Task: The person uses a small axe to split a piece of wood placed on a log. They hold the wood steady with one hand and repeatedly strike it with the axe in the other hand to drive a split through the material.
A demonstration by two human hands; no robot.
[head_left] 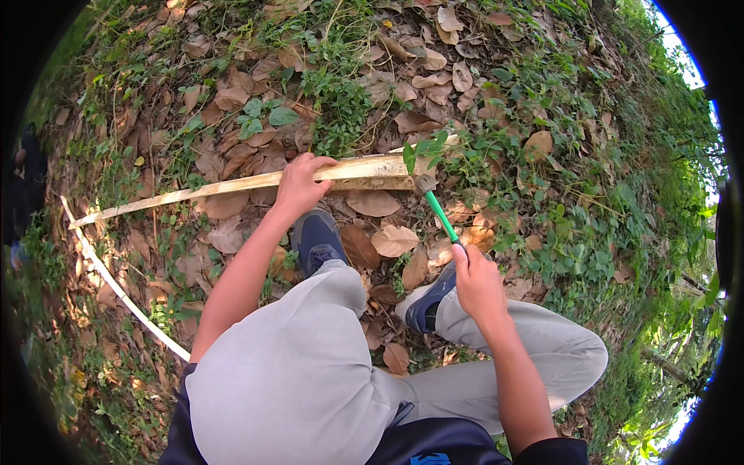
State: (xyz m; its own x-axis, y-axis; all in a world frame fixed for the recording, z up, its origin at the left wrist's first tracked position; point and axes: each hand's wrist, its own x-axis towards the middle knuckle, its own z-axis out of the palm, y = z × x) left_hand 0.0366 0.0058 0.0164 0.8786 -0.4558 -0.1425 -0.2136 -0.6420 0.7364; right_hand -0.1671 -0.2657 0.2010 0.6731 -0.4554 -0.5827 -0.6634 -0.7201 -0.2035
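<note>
A long pale wooden strip [232, 186] lies across the leaves before me, narrow at its left end and wider at its right. My left hand [301, 186] is closed on it near the middle, fingers over the far edge and thumb on the near side. A hammer with a green handle [442, 217] is gripped in my right hand [478, 285]. Its greyish head [425, 184] is at the strip's right end; whether they touch I cannot tell. Beneath that end another piece of wood [372, 184] shows partly.
A thin white strip [124, 294] curves along the ground at the left. Dry brown leaves [395, 240] and green plants [542, 232] cover the soil. My shoes [318, 239] stand just on the near side of the wood. Trees show at the far right.
</note>
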